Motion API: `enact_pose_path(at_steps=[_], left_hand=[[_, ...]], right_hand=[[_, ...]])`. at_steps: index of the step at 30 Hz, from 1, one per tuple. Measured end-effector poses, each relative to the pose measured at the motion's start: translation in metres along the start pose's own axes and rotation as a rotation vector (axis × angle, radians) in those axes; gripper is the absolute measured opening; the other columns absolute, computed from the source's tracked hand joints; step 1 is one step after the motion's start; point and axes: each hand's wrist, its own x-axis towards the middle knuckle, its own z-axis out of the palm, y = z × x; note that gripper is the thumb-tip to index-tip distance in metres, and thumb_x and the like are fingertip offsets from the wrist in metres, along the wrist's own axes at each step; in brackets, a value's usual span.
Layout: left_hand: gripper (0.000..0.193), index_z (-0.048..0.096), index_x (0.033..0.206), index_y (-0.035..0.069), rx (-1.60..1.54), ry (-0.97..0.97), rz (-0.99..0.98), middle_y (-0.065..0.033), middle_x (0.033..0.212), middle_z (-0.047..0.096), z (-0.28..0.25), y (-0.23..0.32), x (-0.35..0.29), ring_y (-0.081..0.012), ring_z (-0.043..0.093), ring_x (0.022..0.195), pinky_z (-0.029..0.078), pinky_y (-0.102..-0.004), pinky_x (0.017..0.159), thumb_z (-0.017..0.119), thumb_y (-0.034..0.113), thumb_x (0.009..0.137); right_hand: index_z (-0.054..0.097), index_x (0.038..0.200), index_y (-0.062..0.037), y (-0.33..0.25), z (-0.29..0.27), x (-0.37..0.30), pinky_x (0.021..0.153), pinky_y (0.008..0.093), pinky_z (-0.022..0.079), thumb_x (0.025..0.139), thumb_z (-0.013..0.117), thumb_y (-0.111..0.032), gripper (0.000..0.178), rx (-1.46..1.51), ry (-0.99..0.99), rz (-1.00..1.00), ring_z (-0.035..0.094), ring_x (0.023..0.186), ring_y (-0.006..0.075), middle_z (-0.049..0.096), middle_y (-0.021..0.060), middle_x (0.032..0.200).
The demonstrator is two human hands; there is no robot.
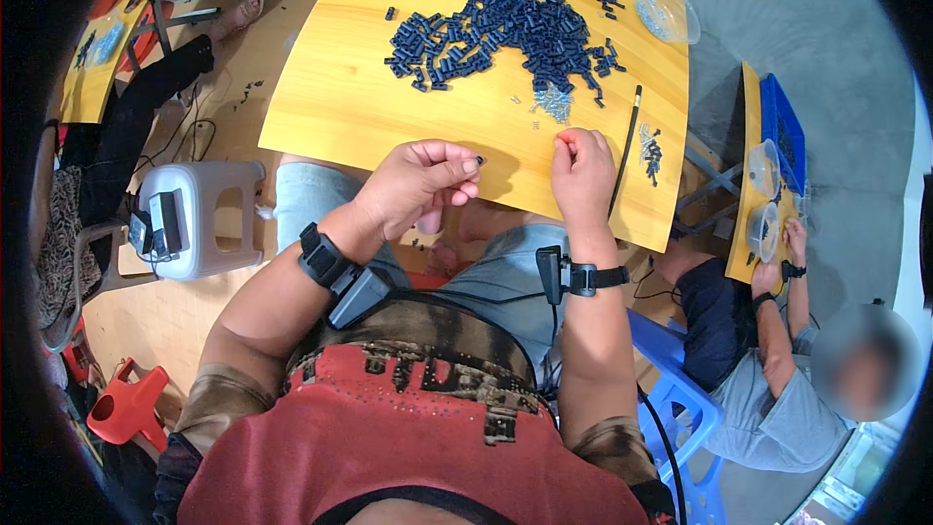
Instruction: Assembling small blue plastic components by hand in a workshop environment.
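Observation:
My left hand (416, 185) is closed in a pinch over the table's near edge. A small black plastic piece (480, 160) shows at the tip of its thumb and forefinger. To its right, my right hand (584, 173) is closed too, fingertips together just below a little heap of small shiny clear or metal pieces (552, 103). Whatever those fingers may hold is too small to make out. Beyond both hands, a large pile of small black plastic pieces (530, 29) spreads over the yellow tabletop (340, 87).
A thin black rod (627, 146) lies right of my right hand, beside another small cluster of parts (650, 154). A clear round tub (665, 10) stands at the far right. A grey stool (209, 224) is on the left; a co-worker (777, 408) sits at another table on the right.

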Motion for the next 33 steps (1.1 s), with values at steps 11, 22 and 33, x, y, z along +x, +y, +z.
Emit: enact_pose_path(at_steps=[11,22,33], left_hand=[[0.013,0.059,0.098,0.003,0.099,-0.026,0.105,-0.003,0.084,0.061,0.002,-0.012,-0.003,-0.0107,0.06,0.075,0.05,-0.0225,0.066,0.057,0.012,0.089],[0.015,0.059,0.1,0.002,0.25,-0.077,0.156,-0.002,0.086,0.061,0.007,-0.012,-0.013,-0.0091,0.06,0.078,0.051,-0.0226,0.068,0.058,0.011,0.088],[0.015,0.06,0.096,0.002,0.391,-0.026,0.131,-0.0022,0.076,0.062,0.013,-0.013,-0.022,-0.0093,0.058,0.056,0.048,-0.0218,0.052,0.06,0.014,0.087]], right_hand=[[0.06,0.082,-0.0014,-0.062,-0.032,-0.007,0.06,0.0273,0.048,0.077,0.062,-0.002,0.006,0.631,-0.337,0.097,0.06,0.066,0.0182,0.06,0.0091,0.076],[0.057,0.082,-0.0013,-0.086,-0.045,-0.013,0.063,0.0366,0.046,0.076,0.059,-0.002,0.006,0.414,-0.313,-0.163,0.056,0.073,0.0315,0.057,0.014,0.078],[0.058,0.082,-0.0008,-0.093,-0.056,-0.016,0.066,0.0392,0.046,0.074,0.058,-0.001,0.008,0.256,-0.383,-0.256,0.055,0.076,0.0331,0.055,0.0149,0.079]])
